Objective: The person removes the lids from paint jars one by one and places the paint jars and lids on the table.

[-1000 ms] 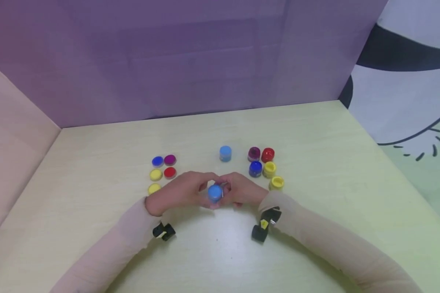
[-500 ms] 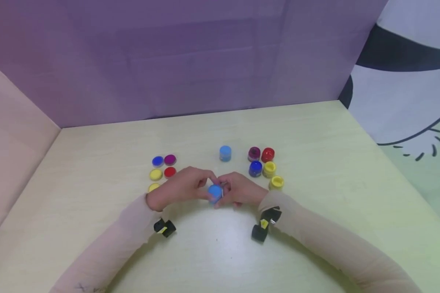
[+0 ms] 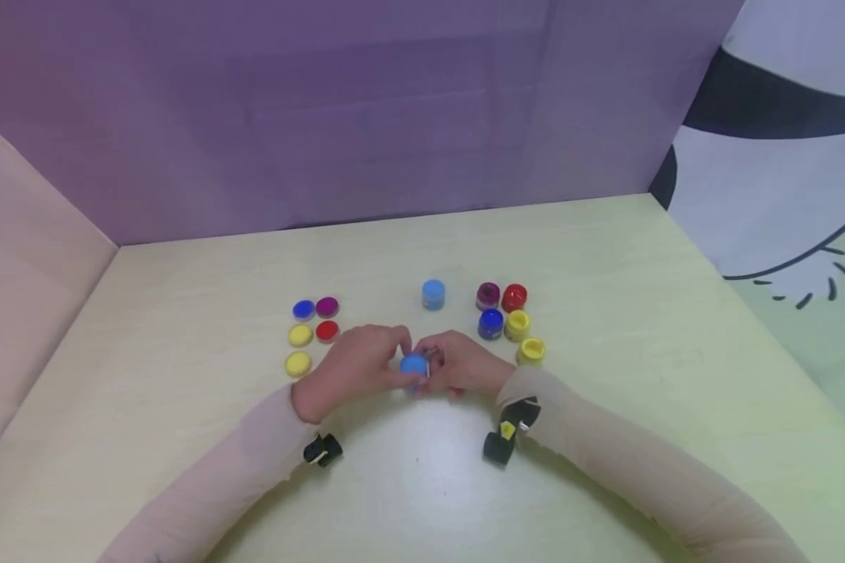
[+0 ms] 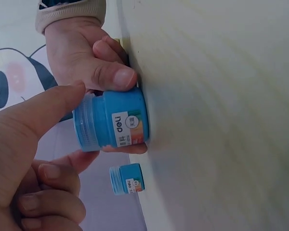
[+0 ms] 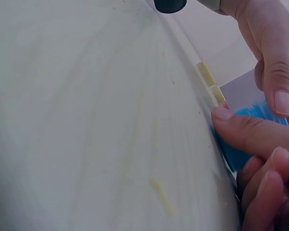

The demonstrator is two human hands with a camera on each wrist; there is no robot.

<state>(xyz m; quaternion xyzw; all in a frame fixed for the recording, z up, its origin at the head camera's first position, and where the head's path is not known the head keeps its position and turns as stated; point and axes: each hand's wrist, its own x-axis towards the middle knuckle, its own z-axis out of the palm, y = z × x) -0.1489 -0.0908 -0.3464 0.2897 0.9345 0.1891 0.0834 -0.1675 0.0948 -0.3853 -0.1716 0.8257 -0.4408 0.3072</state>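
Note:
A light blue paint jar [image 3: 414, 364] with a clear-edged screw lid and a "deli" label stands upright at the table, between both hands. My left hand [image 3: 359, 361] pinches its lid from the left, thumb on the near side and a finger on the far side, as the left wrist view shows. From the other side my right hand [image 3: 465, 364] grips the lower body, its thumb [image 4: 116, 77] lying along the jar near the table. The lid sits on the jar. Behind the hands stands a second light blue paint jar [image 3: 433, 295], lidded too.
Right of it are several uncapped paint jars: purple [image 3: 488, 295], red [image 3: 515, 297], dark blue [image 3: 490, 324] and yellow [image 3: 531, 352]. Loose lids lie to the left: blue [image 3: 303, 310], purple [image 3: 327, 306], red [image 3: 327, 331], yellow [image 3: 298, 363]. A purple wall [image 3: 394, 117] closes the back.
My left hand has shifted and turned at the lid, lifting slightly and then coming back round it, with its wrist a little further right. My right hand and the jar stay in place.

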